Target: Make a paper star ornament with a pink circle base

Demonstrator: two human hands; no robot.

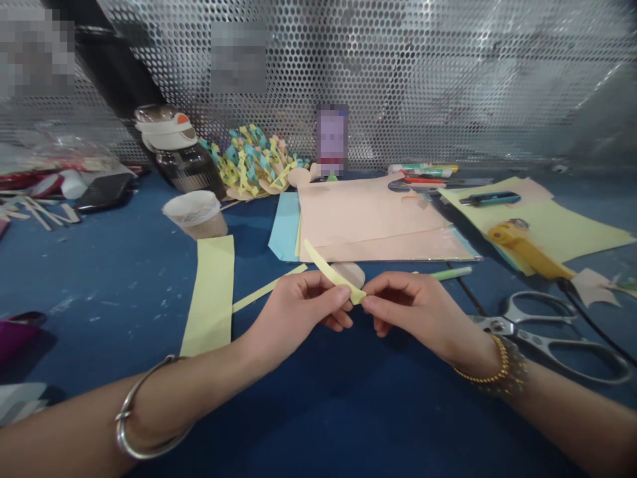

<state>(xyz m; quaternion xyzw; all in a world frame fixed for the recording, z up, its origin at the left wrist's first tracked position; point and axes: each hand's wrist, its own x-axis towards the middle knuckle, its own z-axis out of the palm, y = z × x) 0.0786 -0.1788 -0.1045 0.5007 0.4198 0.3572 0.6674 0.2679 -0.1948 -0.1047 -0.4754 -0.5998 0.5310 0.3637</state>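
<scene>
A narrow yellow paper strip [326, 267] is pinched between the thumb and fingers of my left hand [303, 302], its long end pointing up and away. My right hand [415, 305] pinches the strip's near end, close to the left fingertips. Behind the fingers lies a pale round paper piece [351, 273], partly hidden. A second yellow strip [269, 289] rests on the table left of my left hand. Beside it is a wide yellow paper band [212, 292], its lower end covered by my left forearm. Large scissors [542, 325] lie partly behind my right wrist.
Pink and blue paper sheets [368, 212] lie in front. Behind them stand a paper cup [196, 214], a dark bottle [182, 149], a heap of curled paper pieces [256, 162] and a phone [332, 139]. At right are a yellow glue gun [530, 249] and a cutter knife [492, 198].
</scene>
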